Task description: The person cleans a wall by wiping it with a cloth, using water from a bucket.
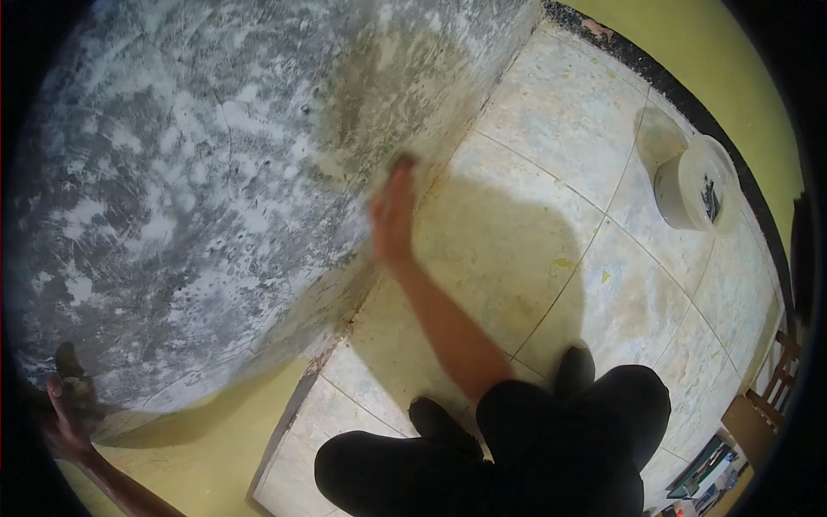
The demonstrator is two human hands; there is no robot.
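My right hand (pixel 394 220) is low on the grey, white-mottled wall (pixel 233 164), close to where it meets the tiled floor. Motion blurs this hand; its fingers look pressed together, and a small dark thing shows at their tips, too unclear to name. Around and above it the wall has a brownish, damp-looking patch (pixel 362 103). At the far lower left my left hand (pixel 67 422) is beside the wall's edge, thumb apart from the fingers and nothing visible in it. Part of that hand is lost in the dark rim of the view.
A whitish round bucket (pixel 680 185) with dark contents stands on the tiled floor (pixel 551 95) at the right. Beyond are a black skirting strip and a yellow-green wall (pixel 724 52). My dark-clothed knees are at the bottom, with wooden furniture (pixel 758 422) at the lower right.
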